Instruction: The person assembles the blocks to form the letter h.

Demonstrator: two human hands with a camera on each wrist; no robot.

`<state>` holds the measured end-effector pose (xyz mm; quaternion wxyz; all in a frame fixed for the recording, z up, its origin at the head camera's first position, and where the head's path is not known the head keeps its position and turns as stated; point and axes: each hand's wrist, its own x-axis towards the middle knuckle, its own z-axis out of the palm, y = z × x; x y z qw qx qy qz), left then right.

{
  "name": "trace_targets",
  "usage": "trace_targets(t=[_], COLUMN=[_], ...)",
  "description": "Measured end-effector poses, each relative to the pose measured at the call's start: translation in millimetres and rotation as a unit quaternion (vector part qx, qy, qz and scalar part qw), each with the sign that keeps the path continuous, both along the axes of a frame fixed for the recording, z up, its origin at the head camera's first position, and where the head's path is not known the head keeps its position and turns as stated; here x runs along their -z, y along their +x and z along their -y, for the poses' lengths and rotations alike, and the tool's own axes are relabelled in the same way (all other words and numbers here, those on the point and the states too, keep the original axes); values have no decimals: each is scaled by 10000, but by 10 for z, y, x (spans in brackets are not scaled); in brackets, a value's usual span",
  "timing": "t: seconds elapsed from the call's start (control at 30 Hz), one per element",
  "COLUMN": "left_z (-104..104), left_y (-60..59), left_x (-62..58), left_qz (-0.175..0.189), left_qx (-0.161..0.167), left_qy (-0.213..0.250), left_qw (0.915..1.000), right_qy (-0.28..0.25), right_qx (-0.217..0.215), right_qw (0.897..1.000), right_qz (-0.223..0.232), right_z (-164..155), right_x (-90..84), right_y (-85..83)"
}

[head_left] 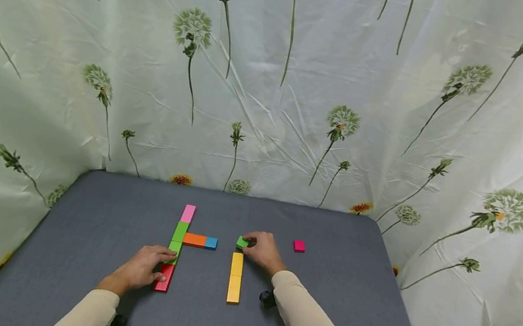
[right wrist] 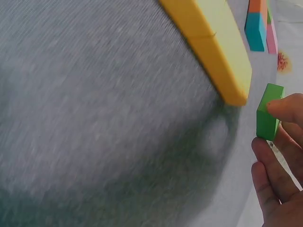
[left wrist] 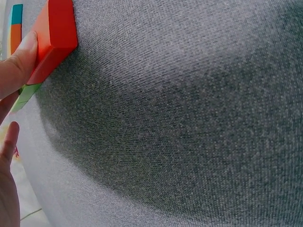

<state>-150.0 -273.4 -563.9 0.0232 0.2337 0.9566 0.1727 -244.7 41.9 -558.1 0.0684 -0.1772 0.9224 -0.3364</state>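
Observation:
My right hand (head_left: 264, 251) pinches a small green block (head_left: 241, 242) between thumb and fingertips. It is just beyond the far end of two yellow blocks (head_left: 235, 278), laid end to end. In the right wrist view the green block (right wrist: 268, 118) is by the yellow blocks' end (right wrist: 232, 85), with a gap between. My left hand (head_left: 142, 267) rests at the left row, its fingers over a green block (head_left: 175, 247) and its thumb on the red block (head_left: 163, 279). The left wrist view shows the thumb against the red block's side (left wrist: 57, 28).
Farther along the left row lie another green block (head_left: 179, 231) and a pink block (head_left: 188, 213). From the row an orange block (head_left: 195, 240) and a blue block (head_left: 211, 243) extend right. A crimson square block (head_left: 298, 246) lies right of my right hand on the grey table (head_left: 331, 308).

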Motion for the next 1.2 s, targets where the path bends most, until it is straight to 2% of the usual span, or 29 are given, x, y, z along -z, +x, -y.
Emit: trace_targets(t=[0.3, 0.47, 0.7, 0.87, 1.2], left_z=[-14, -11, -13, -10, -3], left_y=[9, 5, 1, 0, 4], left_x=[-25, -31, -14, 6, 11], left_qz=[294, 146, 287, 137, 100], left_qx=[-174, -72, -184, -113, -118], left_qy=[-19, -25, -5, 33, 93], left_qw=[9994, 9999, 9994, 9998, 9998], right_qy=[32, 150, 474, 649, 607], right_qx=[-305, -388, -350, -340, -294], right_qw=[9993, 9988, 9976, 9967, 9970], right_qz=[225, 262, 366, 343, 390], right_z=[251, 376, 487, 520, 550], right_x=[-15, 4, 30, 65, 86], right_y=[3, 0, -15, -20, -22])
